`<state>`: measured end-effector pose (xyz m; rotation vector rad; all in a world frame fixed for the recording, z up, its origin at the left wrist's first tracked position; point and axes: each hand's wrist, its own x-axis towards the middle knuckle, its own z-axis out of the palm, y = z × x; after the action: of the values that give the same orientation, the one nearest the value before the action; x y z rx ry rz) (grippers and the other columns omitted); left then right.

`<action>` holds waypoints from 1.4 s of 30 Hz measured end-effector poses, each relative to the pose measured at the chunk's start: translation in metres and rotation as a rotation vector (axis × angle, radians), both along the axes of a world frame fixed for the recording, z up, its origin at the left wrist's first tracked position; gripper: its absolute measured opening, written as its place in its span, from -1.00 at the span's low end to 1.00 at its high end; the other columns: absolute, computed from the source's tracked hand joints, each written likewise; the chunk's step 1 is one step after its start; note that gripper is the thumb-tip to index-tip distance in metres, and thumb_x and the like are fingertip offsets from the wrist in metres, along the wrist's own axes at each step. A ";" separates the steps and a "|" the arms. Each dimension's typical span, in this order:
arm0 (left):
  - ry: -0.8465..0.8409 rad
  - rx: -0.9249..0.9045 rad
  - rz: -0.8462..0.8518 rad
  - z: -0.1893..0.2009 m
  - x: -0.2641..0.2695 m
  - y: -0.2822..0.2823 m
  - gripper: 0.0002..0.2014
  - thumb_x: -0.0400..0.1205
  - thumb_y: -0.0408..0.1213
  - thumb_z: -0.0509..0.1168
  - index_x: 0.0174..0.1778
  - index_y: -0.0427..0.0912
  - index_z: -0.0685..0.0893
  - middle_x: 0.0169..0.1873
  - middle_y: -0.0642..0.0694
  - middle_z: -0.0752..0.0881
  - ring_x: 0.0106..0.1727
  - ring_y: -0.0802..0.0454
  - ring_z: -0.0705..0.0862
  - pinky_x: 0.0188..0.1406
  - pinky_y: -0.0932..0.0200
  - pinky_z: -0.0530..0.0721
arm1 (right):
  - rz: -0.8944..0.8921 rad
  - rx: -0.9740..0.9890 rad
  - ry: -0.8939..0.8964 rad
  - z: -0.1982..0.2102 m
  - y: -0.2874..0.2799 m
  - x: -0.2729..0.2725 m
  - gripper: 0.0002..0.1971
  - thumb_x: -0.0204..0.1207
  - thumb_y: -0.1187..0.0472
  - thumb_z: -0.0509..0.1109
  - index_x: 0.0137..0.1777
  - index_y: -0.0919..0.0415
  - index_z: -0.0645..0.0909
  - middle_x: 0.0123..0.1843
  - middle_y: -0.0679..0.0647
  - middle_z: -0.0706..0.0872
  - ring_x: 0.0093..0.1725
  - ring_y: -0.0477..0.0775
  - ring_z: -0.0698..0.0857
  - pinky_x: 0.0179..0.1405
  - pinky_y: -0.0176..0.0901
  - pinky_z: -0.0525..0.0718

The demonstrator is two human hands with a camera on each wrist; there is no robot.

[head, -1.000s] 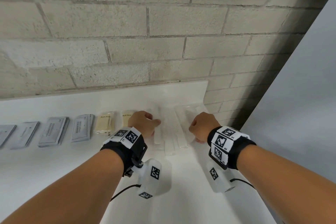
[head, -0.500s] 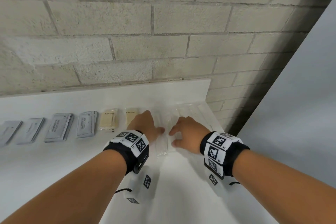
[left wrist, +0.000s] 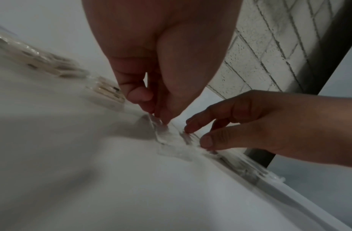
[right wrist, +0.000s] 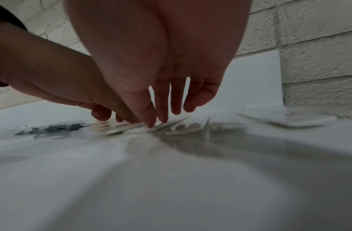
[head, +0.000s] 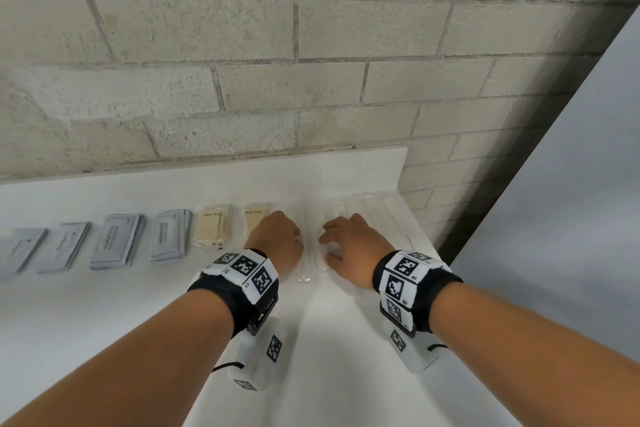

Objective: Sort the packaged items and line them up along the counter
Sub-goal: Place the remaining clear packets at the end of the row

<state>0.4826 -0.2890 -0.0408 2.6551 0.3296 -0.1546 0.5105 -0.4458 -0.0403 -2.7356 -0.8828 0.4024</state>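
Both hands are down on the white counter [head: 145,315] near its right end, working on a cluster of clear plastic packets [head: 313,253] that lies between them. The left hand [head: 277,241] has its fingers curled under; in the left wrist view its fingertips [left wrist: 163,120] are drawn together and touch down on the near edge of one clear packet [left wrist: 171,137], apparently pinching or pressing it, though whether the film is truly nipped between them cannot be told. The right hand [head: 349,248] is relaxed and spread, its fingers [right wrist: 163,109] nearly straight and a little apart, their tips resting on the same clear packets [right wrist: 171,125]; the thumb [left wrist: 208,141] presses flat on the film beside the left fingertips. The two hands are just beside each other, almost touching. More clear packets [head: 377,215] lie to the right of the right hand, up to the counter's right edge. To the left of the left hand, a row runs along the counter: two cream soap packets [head: 212,227], the nearer one partly hidden by the left hand, then several grey sachet stacks [head: 117,243] stretching away to the left. A pale block wall [head: 242,80] stands behind the counter.
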 end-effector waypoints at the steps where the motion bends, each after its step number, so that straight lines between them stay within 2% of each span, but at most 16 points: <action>1: -0.001 0.003 0.002 0.000 0.001 0.000 -0.68 0.69 -0.25 0.20 0.35 -0.16 0.64 0.37 -0.08 0.56 0.40 -0.06 0.57 0.27 0.21 0.53 | -0.003 0.002 0.013 0.000 0.000 0.001 -0.58 0.62 0.14 0.22 0.49 0.04 0.48 0.55 -0.06 0.41 0.51 0.10 0.33 0.46 -0.05 0.41; 6: 0.015 0.009 -0.001 0.003 0.005 0.000 -0.67 0.65 -0.25 0.26 0.34 -0.16 0.64 0.34 -0.12 0.57 0.34 -0.09 0.61 0.23 0.19 0.56 | 0.016 0.006 0.022 0.004 -0.002 0.004 -0.59 0.64 0.13 0.18 0.49 -0.01 0.46 0.55 -0.05 0.45 0.49 0.12 0.36 0.48 -0.04 0.37; 8: -0.049 -0.018 0.004 0.006 0.007 -0.004 -0.67 0.64 -0.23 0.27 0.33 -0.14 0.61 0.31 -0.12 0.56 0.29 -0.08 0.61 0.21 0.18 0.55 | -0.060 0.100 -0.007 0.009 -0.011 0.007 -0.62 0.66 0.15 0.17 0.45 -0.01 0.49 0.52 -0.03 0.46 0.49 0.11 0.37 0.49 -0.05 0.36; 10: -0.124 -0.034 -0.043 0.012 0.011 -0.015 -0.70 0.66 -0.21 0.23 0.32 -0.10 0.61 0.28 -0.09 0.57 0.30 -0.06 0.58 0.28 0.14 0.55 | -0.217 0.172 -0.025 0.015 -0.026 0.016 -0.65 0.66 0.21 0.15 0.39 0.02 0.54 0.46 0.01 0.50 0.48 0.09 0.40 0.48 -0.08 0.38; 12: -0.155 -0.025 -0.142 0.014 0.017 -0.032 -0.70 0.68 -0.17 0.19 0.32 -0.03 0.61 0.31 -0.02 0.57 0.39 -0.03 0.49 0.38 0.10 0.50 | -0.359 0.115 -0.020 0.017 -0.046 0.028 -0.63 0.65 0.28 0.12 0.39 0.05 0.55 0.44 0.08 0.50 0.48 0.11 0.40 0.46 -0.09 0.41; 14: -0.158 -0.005 -0.260 0.014 0.024 -0.054 -0.68 0.69 -0.12 0.17 0.34 0.03 0.60 0.37 0.02 0.54 0.44 -0.02 0.44 0.44 0.10 0.43 | -0.438 -0.032 0.017 0.017 -0.068 0.037 -0.58 0.65 0.30 0.12 0.47 0.04 0.48 0.47 0.14 0.43 0.50 0.16 0.38 0.46 -0.06 0.44; 16: -0.123 0.098 -0.400 0.011 0.029 -0.076 -0.62 0.70 -0.05 0.15 0.44 0.03 0.54 0.45 0.03 0.50 0.49 -0.05 0.39 0.47 0.07 0.35 | -0.430 -0.144 0.051 0.014 -0.085 0.038 -0.56 0.67 0.24 0.12 0.54 0.01 0.41 0.48 0.16 0.37 0.50 0.21 0.37 0.45 -0.02 0.46; 19: -0.019 0.286 -0.523 0.003 0.031 -0.100 -0.50 0.70 0.06 0.09 0.54 -0.02 0.45 0.53 0.01 0.43 0.54 -0.12 0.29 0.50 -0.03 0.26 | -0.366 -0.187 0.052 0.003 -0.099 0.032 -0.60 0.67 0.20 0.12 0.49 0.04 0.45 0.40 0.21 0.39 0.37 0.26 0.47 0.36 0.01 0.53; 23: -0.006 0.327 -0.504 -0.004 0.031 -0.109 -0.46 0.67 0.13 0.10 0.54 -0.01 0.44 0.55 0.03 0.42 0.53 -0.15 0.29 0.47 -0.07 0.25 | -0.367 -0.133 0.019 -0.005 -0.102 0.033 -0.63 0.66 0.22 0.14 0.43 0.11 0.51 0.34 0.21 0.41 0.32 0.25 0.49 0.32 0.00 0.55; 28: 0.009 0.316 -0.467 -0.002 0.034 -0.110 -0.44 0.63 0.08 0.15 0.56 0.00 0.40 0.54 0.05 0.42 0.54 -0.11 0.29 0.48 -0.03 0.25 | -0.404 -0.083 0.018 -0.006 -0.097 0.038 -0.63 0.68 0.16 0.13 0.42 0.19 0.54 0.39 0.23 0.39 0.36 0.27 0.48 0.37 0.00 0.52; 31: 0.031 0.311 -0.465 0.002 0.033 -0.109 -0.44 0.60 0.09 0.15 0.54 0.03 0.42 0.54 0.07 0.42 0.54 -0.09 0.29 0.47 -0.04 0.22 | -0.422 -0.094 0.033 -0.005 -0.095 0.039 -0.62 0.70 0.15 0.12 0.45 0.17 0.51 0.42 0.26 0.37 0.39 0.28 0.47 0.39 0.00 0.52; 36: 0.045 0.266 -0.450 0.004 0.032 -0.105 -0.36 0.54 0.28 0.19 0.51 0.07 0.47 0.52 0.10 0.46 0.52 -0.06 0.31 0.43 -0.05 0.22 | -0.448 -0.106 0.073 -0.001 -0.093 0.040 -0.62 0.70 0.14 0.13 0.47 0.11 0.50 0.43 0.26 0.36 0.41 0.29 0.48 0.38 0.04 0.54; 42: 0.075 0.276 -0.437 0.007 0.036 -0.104 -0.35 0.54 0.25 0.24 0.52 0.05 0.44 0.51 0.08 0.46 0.51 -0.08 0.32 0.44 -0.05 0.23 | -0.437 -0.130 0.076 0.000 -0.092 0.039 -0.61 0.67 0.18 0.18 0.49 0.08 0.48 0.45 0.25 0.38 0.42 0.30 0.48 0.40 0.03 0.53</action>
<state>0.5181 -0.3930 -0.0343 2.9643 -0.2302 -0.3698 0.5494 -0.5375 -0.0402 -2.8988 -0.2313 0.4826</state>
